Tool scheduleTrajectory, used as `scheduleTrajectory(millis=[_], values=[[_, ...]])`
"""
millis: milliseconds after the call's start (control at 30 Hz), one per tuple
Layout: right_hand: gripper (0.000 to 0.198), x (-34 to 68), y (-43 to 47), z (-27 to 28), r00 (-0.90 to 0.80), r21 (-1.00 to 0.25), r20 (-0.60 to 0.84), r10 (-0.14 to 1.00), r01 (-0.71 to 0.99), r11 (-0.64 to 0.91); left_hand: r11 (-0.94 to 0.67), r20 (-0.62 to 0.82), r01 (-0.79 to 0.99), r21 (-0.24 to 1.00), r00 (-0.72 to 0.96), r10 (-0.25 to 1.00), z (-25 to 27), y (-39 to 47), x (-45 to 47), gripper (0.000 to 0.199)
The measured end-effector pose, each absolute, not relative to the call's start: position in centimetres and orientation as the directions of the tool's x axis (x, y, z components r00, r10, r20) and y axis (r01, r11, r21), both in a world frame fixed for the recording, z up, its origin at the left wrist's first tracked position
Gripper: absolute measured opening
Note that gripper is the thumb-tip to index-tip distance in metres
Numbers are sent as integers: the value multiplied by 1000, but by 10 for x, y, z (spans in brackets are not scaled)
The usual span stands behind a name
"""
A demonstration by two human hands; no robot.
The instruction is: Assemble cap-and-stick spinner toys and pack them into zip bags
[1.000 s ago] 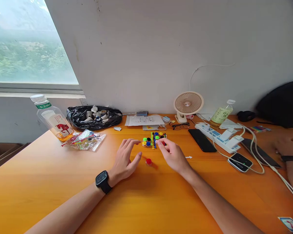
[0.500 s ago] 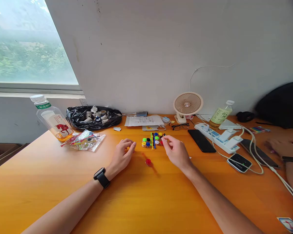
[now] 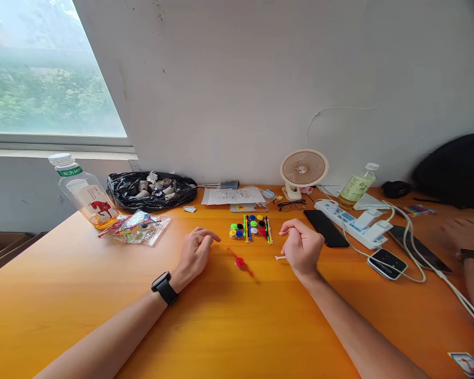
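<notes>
Flanking the blurred red spinner [image 3: 240, 263], the left hand [image 3: 195, 255] at nine o'clock and right hand [image 3: 302, 248] at three curl their fingers (whether pinching, I cannot tell).

Between the left grip [image 3: 195, 255] and the right grip [image 3: 303, 247], the red spinner [image 3: 240, 262] bars the straight crossing, with caps [image 3: 240, 233] and rods [image 3: 269, 231] beyond it. The white stick [image 3: 279, 258] lies just left of the right grip; the phone [image 3: 327, 228] crowds its far right. Nearer the body than both grips, the tabletop [image 3: 237, 326] leaves passage.
</notes>
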State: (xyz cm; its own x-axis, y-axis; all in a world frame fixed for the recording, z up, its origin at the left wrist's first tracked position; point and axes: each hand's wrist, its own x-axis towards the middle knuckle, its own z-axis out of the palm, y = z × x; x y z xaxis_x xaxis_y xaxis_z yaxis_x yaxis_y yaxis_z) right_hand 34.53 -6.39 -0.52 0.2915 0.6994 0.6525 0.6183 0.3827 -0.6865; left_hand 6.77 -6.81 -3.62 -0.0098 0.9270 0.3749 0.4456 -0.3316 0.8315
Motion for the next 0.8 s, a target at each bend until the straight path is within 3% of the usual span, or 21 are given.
scheduleTrajectory(millis=[100,267,367,533,667,800], values=[[28,342,-63,-4,284,-695,647,707,602,394,-282,344,476,833,-48,938,-35,-68,67,36],[25,335,-60,0,189,-687,643,742,571,450,-378,429,421,824,-31,903,-31,-69,69,49],[34,335,-59,1,133,-674,659,741,543,501,-421,489,418,805,-65,870,-28,-71,71,28],[45,338,-61,2,207,-759,587,783,478,443,-419,525,478,773,-110,844,-28,-72,71,22],[36,339,-66,4,277,-797,546,790,463,388,-408,503,408,817,-158,850,-31,-72,70,27],[28,339,-67,4,279,-748,617,736,499,438,-392,479,381,837,-166,862,-33,-73,68,32]])
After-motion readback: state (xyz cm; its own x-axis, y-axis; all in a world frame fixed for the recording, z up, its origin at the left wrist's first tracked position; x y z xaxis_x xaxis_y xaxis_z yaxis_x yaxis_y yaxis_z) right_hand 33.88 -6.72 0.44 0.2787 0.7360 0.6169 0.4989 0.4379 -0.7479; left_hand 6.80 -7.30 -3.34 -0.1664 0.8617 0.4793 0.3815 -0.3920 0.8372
